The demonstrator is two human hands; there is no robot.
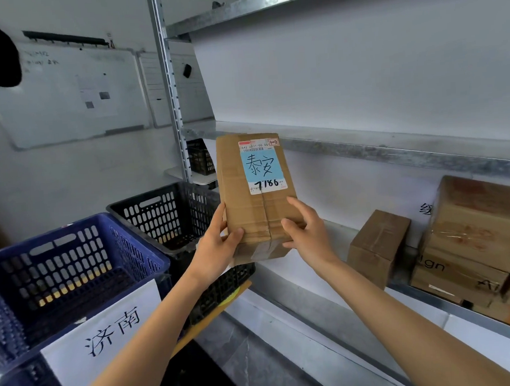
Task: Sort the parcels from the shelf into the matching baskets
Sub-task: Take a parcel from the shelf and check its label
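- Parcel (258, 192), blue label 泰安: I see it upright, gripped at its lower end by left hand (218, 245) and right hand (307, 234).
- Blue basket (82, 263), black basket (171, 215): lower left.

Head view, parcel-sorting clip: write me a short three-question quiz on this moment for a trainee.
1. True or false: the parcel is gripped by both the left hand and the right hand, clear of the shelf.
2. Multiple choice: the parcel's blue label reads A) 济南 B) 泰安 C) 青岛.
3. Fill in: the sign on the blue basket reads ____.

Key: 1 true; 2 B; 3 济南.
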